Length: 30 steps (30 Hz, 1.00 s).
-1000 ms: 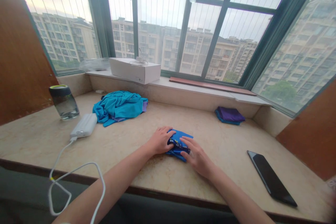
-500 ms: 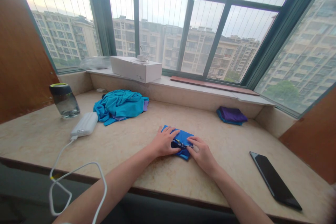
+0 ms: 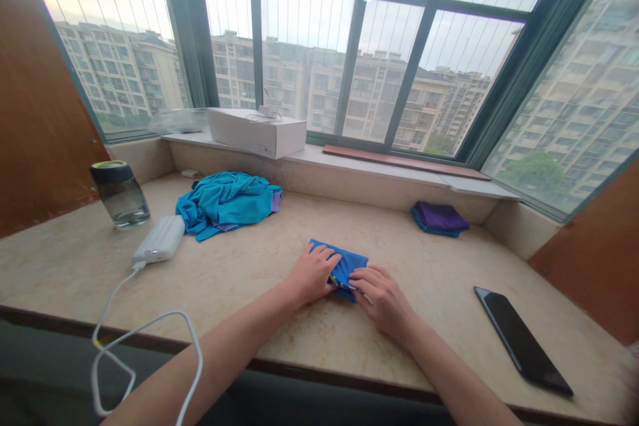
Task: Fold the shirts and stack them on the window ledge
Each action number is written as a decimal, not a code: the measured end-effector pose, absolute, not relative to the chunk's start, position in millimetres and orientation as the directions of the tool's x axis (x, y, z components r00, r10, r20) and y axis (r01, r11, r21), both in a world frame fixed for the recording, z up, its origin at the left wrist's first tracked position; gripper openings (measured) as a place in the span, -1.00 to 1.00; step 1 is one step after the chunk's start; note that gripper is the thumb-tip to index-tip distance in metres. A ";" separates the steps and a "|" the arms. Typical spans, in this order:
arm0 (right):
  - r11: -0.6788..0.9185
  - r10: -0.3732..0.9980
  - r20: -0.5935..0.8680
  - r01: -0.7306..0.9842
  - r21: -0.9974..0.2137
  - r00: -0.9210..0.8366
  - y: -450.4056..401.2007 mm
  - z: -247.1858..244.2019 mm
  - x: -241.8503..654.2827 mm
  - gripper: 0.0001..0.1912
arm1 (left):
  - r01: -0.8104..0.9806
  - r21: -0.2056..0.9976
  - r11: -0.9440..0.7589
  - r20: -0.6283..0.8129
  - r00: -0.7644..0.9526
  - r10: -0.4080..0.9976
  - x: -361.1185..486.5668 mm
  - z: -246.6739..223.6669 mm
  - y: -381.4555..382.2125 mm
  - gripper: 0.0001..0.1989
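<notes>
A small folded blue cloth [image 3: 348, 265] with a patterned strip along its near edge lies on the stone-look counter [image 3: 239, 273]. My left hand [image 3: 312, 273] closes over its left side, fingertips on top and thumb at the near edge. On the right side, my right hand [image 3: 382, 293] grips the near edge, its fingers on the cloth and its thumb below. Both hands cover parts of the cloth, so its full shape is hidden.
At back left lies a crumpled teal cloth [image 3: 229, 203], beside a white power bank [image 3: 160, 239] with a cable and a water bottle [image 3: 120, 194]. A folded purple-and-blue cloth [image 3: 439, 218] sits back right. A black phone [image 3: 522, 339] lies right. A white box [image 3: 257, 133] rests on the ledge.
The cloth's near edge has been folded over, so less of the dark patterned part and the lower flap shows. My right hand has shifted slightly toward me with its fingers further over the cloth.
</notes>
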State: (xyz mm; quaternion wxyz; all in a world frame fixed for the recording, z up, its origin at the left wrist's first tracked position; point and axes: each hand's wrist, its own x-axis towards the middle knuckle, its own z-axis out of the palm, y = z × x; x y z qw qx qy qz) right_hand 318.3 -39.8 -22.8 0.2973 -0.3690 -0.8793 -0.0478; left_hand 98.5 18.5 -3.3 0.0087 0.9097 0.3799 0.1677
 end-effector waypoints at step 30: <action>0.635 0.770 0.212 0.756 -0.160 -0.602 -38.6 -18.7 315.6 -0.23 | 0.592 0.243 -0.768 0.106 0.771 0.628 70.3 -11.9 39.5 -0.16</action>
